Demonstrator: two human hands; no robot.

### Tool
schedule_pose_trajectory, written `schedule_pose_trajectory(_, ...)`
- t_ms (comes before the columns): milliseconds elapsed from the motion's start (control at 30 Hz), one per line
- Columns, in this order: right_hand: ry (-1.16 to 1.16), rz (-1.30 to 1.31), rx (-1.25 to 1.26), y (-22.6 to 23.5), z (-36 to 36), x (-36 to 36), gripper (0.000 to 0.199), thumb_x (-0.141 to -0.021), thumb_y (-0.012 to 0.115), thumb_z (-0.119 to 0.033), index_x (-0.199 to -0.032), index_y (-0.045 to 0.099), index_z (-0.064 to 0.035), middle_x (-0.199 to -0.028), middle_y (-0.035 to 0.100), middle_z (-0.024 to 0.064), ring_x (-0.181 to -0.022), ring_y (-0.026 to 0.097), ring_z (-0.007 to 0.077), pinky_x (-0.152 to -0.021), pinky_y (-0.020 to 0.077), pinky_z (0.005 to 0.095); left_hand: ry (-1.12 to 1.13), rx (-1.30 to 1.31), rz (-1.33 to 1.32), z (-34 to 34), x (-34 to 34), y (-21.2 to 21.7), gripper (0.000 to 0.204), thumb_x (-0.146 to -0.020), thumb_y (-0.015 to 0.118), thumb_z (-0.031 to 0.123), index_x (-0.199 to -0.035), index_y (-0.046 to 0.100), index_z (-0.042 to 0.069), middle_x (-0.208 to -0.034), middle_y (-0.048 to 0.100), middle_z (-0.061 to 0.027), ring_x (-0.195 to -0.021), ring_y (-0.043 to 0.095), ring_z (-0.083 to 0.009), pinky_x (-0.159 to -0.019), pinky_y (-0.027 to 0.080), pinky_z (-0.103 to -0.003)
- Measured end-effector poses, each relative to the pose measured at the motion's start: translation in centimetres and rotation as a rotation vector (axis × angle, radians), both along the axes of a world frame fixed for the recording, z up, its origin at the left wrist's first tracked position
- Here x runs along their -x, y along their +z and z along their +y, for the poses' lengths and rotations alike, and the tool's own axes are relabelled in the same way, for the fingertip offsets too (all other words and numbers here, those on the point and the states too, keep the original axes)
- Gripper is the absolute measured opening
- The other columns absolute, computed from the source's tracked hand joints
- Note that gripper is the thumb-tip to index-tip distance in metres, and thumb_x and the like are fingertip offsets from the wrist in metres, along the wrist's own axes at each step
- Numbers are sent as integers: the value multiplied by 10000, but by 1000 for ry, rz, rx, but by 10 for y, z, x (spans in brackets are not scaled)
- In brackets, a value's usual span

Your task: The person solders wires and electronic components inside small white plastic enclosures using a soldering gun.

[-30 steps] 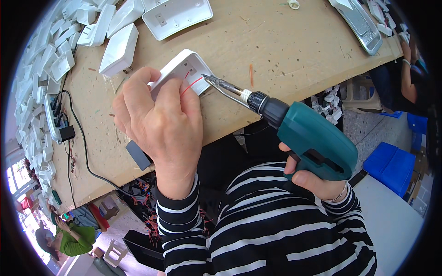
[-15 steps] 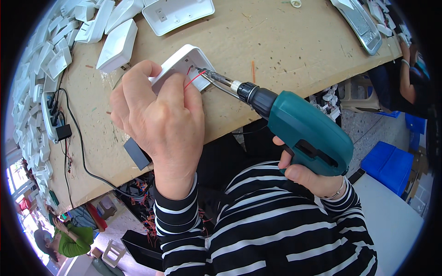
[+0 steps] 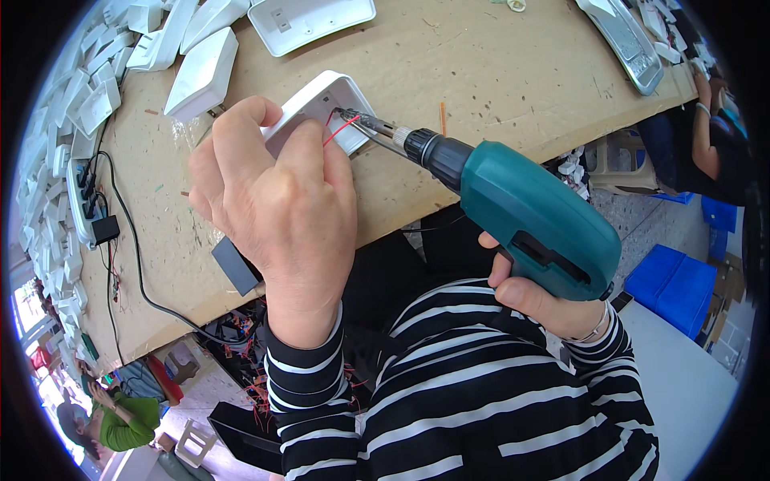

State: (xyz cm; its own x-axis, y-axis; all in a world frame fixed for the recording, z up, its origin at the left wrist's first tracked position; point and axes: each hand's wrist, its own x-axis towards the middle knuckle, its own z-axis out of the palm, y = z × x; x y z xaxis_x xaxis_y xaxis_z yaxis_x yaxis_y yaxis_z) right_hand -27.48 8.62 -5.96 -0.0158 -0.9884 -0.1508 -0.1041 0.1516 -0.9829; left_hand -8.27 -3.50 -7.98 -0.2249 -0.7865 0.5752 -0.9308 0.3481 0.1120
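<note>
Left hand [image 3: 277, 192]: bare, fingers curled and closed on the near left side of a white plastic housing; thumb hidden.

White plastic housing [image 3: 346, 90]: one, rectangular, open-faced, located above the tan tabletop [image 3: 481, 80] just beyond the left hand, its hollow side partly covered by the fingers.

Red wire [image 3: 340, 132]: thin, slanting from beside the left fingers up to the soldering tip; whether the fingers pinch it cannot be told.

Right hand [image 3: 541, 301]: bare, wrapped around the handle of a teal pistol-grip soldering gun, thumb along the near side; bracelet at the wrist.

Soldering gun [image 3: 541, 212]: black collar, metal tip with slim side tube, pointed into the housing's hollow; contact at the tip is too small to confirm.

Dark grey block [image 3: 236, 266]: flat, at the table's near edge, left of the left wrist.

Power strip [image 3: 80, 204]: white, at the left, black plugs inserted, black cable [image 3: 138, 256] curving to the table edge.

White housings [image 3: 60, 200]: many, heaped along the left side.

Metal tray [image 3: 630, 56]: elongated, at the upper right.

Blue box [image 3: 672, 290]: at the far right, beyond the table.
</note>
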Motion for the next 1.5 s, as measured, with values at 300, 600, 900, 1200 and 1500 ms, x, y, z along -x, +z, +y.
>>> schedule_pose_trajectory(300, -14, -14, -82, 7, -2, 0, 577, -732, 808, -98, -1203, 531, 88, -947, 647, 106, -701, 625, 93, -637, 511, 208, 9, -8, 0, 0, 1, 1, 80, -659, 698, 106, -737, 708, 93, -1043, 547, -52, -971, 481, -270, -811, 341, -397)
schedule_pose_trajectory(600, -14, -48, -99, 12, -4, -1, 613, -736, 804, -92, -1239, 505, 91, -1039, 643, 142, -722, 645, 108, -647, 523, 214, 8, -9, 3, 0, 1, 1, 78, -661, 697, 104, -736, 711, 87, -1045, 556, -63, -970, 492, -276, -827, 341, -395)
schedule_pose_trajectory(900, 29, 20, -59, 12, -4, 2, 656, -733, 808, -100, -1268, 479, 86, -1052, 649, 152, -747, 661, 123, -659, 525, 224, 13, 29, -52, -1, 0, 4, 91, -700, 691, 138, -775, 729, 104, -963, 564, -21, -872, 513, -232, -778, 373, -366)
schedule_pose_trajectory(1200, 12, 10, -135, 13, -1, 2, 679, -721, 824, -145, -1259, 479, 83, -1069, 648, 173, -819, 671, 163, -710, 528, 251, 10, -16, -8, 1, 2, 2, 79, -655, 703, 105, -728, 706, 75, -1055, 552, -71, -984, 488, -283, -826, 343, -401)
schedule_pose_trajectory(1500, 58, 96, 60, 3, 0, 5, 686, -721, 821, -128, -1271, 472, 87, -1047, 651, 165, -764, 671, 146, -670, 531, 242, 5, -8, -7, 0, 2, 2, 76, -651, 700, 106, -721, 703, 76, -1057, 553, -66, -976, 489, -281, -824, 340, -398)
